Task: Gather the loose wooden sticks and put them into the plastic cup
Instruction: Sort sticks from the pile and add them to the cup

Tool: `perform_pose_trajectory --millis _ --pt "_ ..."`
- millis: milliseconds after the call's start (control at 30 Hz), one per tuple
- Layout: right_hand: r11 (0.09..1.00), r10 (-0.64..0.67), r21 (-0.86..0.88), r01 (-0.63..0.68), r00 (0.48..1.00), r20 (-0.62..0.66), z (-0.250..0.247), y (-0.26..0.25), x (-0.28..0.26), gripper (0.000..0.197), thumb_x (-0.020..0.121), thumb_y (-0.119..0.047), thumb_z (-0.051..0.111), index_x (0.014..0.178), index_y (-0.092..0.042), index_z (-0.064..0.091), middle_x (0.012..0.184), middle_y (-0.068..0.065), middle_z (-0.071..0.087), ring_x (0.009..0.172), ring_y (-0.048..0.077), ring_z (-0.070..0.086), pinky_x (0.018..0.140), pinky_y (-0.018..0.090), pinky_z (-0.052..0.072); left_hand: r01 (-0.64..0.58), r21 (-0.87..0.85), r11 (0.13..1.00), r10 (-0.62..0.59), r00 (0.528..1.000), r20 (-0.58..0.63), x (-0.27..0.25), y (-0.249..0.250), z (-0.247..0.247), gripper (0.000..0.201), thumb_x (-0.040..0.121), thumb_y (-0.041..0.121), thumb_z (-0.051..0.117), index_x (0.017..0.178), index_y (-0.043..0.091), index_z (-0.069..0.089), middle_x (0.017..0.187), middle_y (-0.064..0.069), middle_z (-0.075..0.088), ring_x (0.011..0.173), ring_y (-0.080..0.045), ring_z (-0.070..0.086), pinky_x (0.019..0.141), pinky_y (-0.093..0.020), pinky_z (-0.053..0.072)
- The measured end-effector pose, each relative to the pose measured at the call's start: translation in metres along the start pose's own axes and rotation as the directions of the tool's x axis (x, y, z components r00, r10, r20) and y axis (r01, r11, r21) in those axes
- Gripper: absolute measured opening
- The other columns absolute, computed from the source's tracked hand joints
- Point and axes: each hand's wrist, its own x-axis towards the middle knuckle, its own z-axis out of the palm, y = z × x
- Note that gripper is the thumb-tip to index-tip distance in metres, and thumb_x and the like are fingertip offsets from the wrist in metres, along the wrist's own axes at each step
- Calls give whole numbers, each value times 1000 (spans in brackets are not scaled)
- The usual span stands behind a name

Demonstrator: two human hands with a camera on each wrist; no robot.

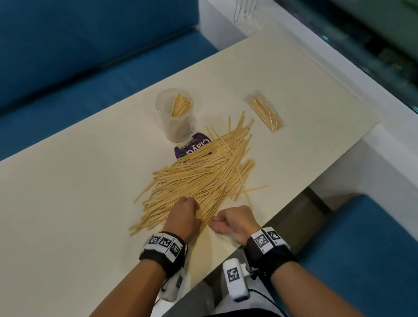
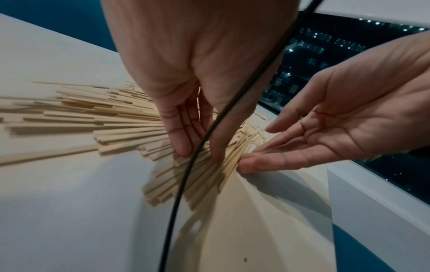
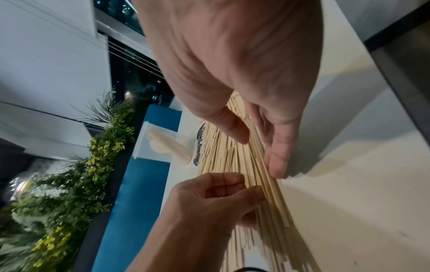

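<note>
The left hand (image 1: 184,216), its arm pointing to 1 o'clock, pinches sticks (image 1: 200,178) with bent fingers and thumb. Just beside it at 3 o'clock, the right hand (image 1: 235,221) is loose, fingertips touching the sticks.

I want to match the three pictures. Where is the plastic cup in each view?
Head: plastic cup stands above centre, beyond the stick pile.
Left wrist: not in it.
Right wrist: cup left of centre, sideways in the picture, beyond the pile.
Shared landmark: the stick pile, in all three.
</note>
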Motion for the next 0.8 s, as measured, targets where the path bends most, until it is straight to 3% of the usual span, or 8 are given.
perform_pose_trajectory --millis 167,267,433,500,567,667,800 --pt "999 1 42 -2 1000 9 8 1 0 6 89 10 70 94 14 69 97 27 75 86 36 78 84 47 64 -1 -46 999 0 1000 -23 0 -1 0 19 85 9 71 103 14 69 98 -1 63 91 -21 59 80 -31 50" --pt "999 -23 40 23 1000 7 16 1 3 10 83 3 81 83 10 75 87 20 78 84 34 79 91 51 61 9 -57 998 -11 999 -39 -2 0 -3 14 84 8 68 96 14 72 92 -1 67 86 -21 61 78 -34 53" --pt "990 -118 -70 120 993 29 24 -2 8 23 84 -12 85 76 7 75 78 15 76 72 18 75 67 28 62 6 -52 999 -7 1000 -10 -3 2 -13 16 85 2 63 89 14 73 83 -3 69 78 -24 63 71 -38 56" --pt "988 -125 -90 129 991 51 28 -1 10 23 82 -11 86 66 -2 73 76 15 75 79 26 76 82 41 65 3 -68 998 -3 1000 -5 -2 1 -16 21 84 -1 62 91 14 75 83 -2 69 78 -22 63 71 -38 56" --pt "987 -125 -103 126 992 9 31 0 14 33 77 -8 89 56 -5 64 68 16 73 78 35 77 84 54 63 10 -90 996 -11 1000 -2 -2 0 -18 24 85 -1 61 96 15 77 86 -1 70 81 -20 63 73 -35 55" --pt "993 -118 -31 118 993 -21 32 -1 18 33 79 3 85 64 0 56 61 17 67 66 34 73 80 54 64 20 -120 993 -19 1000 5 -3 -1 -21 26 88 1 59 99 15 78 90 -1 72 85 -20 64 77 -36 57" --pt "990 -125 -71 123 992 -25 31 -5 24 37 83 7 80 65 -5 51 73 18 69 61 31 68 82 60 61 -9 -157 988 12 1000 15 -4 2 -22 27 93 3 60 110 14 77 102 -2 73 92 -16 62 78 -25 48"
